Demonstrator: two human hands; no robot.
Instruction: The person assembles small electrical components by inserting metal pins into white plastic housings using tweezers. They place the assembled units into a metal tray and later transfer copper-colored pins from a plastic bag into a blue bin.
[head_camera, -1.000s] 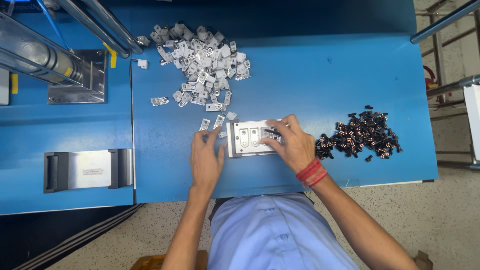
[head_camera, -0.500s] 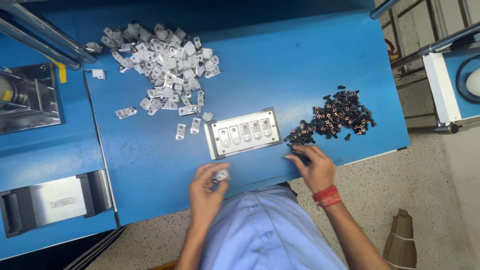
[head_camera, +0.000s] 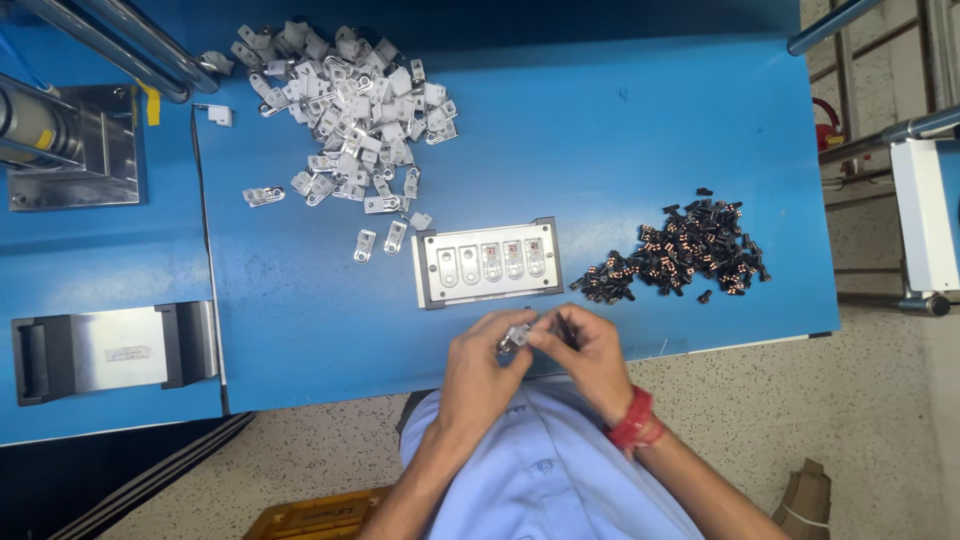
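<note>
We take the blue table (head_camera: 620, 130) as our landmark. Off its left edge sits a lower blue bench (head_camera: 90, 250), and on that we see a steel block with a cylinder (head_camera: 60, 140) at the far end and a flat steel plate held between two black brackets (head_camera: 110, 348) nearer us. Two grey metal rails (head_camera: 130, 45) cross above the table's far left corner. Off the table's right edge we see grey pipes (head_camera: 880, 130), a white frame (head_camera: 925, 230) and something red (head_camera: 826, 118) behind them. Below the table's near edge lies speckled floor (head_camera: 870, 420), with a yellow crate (head_camera: 310, 515) and a brown cardboard piece (head_camera: 805, 500) on it
</note>
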